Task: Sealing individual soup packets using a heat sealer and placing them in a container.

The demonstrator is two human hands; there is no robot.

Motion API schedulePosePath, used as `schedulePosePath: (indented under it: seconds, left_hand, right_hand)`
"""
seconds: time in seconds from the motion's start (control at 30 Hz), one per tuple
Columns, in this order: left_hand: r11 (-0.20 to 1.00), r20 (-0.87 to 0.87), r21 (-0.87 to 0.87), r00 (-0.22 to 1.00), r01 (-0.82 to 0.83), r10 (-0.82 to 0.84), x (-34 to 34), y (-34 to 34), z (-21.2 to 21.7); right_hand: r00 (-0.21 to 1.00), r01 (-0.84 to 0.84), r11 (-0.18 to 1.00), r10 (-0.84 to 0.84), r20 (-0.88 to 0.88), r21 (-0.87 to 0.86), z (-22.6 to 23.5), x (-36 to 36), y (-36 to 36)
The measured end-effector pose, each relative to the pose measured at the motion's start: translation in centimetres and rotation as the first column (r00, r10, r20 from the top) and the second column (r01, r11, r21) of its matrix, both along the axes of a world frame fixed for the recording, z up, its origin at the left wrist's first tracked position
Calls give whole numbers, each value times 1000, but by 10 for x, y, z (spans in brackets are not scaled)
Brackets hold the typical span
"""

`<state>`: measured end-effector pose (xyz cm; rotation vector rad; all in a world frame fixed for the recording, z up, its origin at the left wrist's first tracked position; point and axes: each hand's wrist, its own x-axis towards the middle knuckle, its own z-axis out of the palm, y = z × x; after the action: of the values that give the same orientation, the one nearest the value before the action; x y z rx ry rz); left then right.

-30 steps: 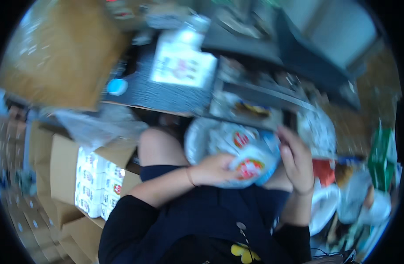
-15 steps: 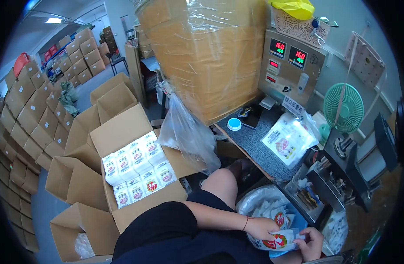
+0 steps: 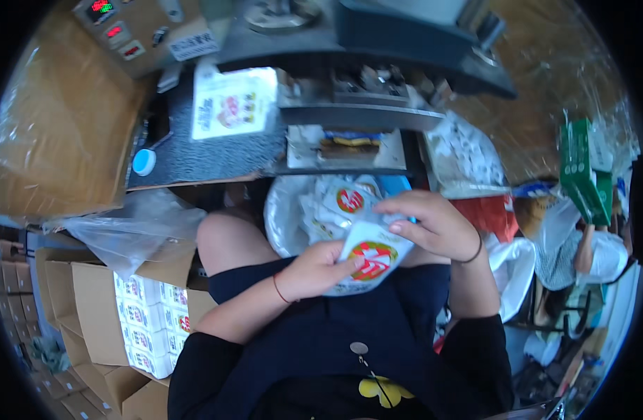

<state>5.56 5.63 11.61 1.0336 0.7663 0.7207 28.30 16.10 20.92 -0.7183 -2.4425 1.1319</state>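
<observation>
My left hand (image 3: 316,269) grips a white plastic pouch (image 3: 369,260) with a red, yellow and green print, thumb on its face. The pouch lies tilted over my lap. At its upper right edge is my right hand (image 3: 437,227), thumb and fingers apart. Whether that hand touches the pouch I cannot tell. Just beyond both hands stands a bin lined with clear plastic (image 3: 279,222), between my knees and under the machine. More loose pouches (image 3: 349,201) of the same print lie in it.
A metal machine (image 3: 363,112) overhangs the bin. On the grey mat (image 3: 227,157) lie a printed bag (image 3: 234,105) and a blue-and-white lid (image 3: 144,162). An open carton (image 3: 101,315) holds rows of white packs (image 3: 141,315) at left. A green box (image 3: 584,171) is at right.
My view has swung right, toward the machine and my lap. The left hand keeps hold of the pouch. My right thumb and fingers, pinched on the pouch's end before, are now apart.
</observation>
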Motion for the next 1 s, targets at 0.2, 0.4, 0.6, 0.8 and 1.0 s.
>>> schedulePosePath:
  seconds: [0.2,0.4,0.6,0.8,1.0]
  left_hand:
    - [983,68,-175,996,-52,65,0,19,4]
    - [910,207,-336,923,-244,324,-5,49,10]
    - [858,234,-448,894,-251,383,-18,83,16]
    - [795,-106,97,788,-599,607,-43,86,9]
    - [501,-520,794,-43,344,853,-175,141,1]
  right_hand:
    - [713,498,593,-695,90,632,-9,50,48]
    - [583,422,603,-753,307,677,-50,68,87]
    - [610,469,548,-768,194,693,-61,65,85]
    - [631,462,580,-747,211,671,-51,58,84]
    - [643,520,533,-759,105,668,-62,70,81]
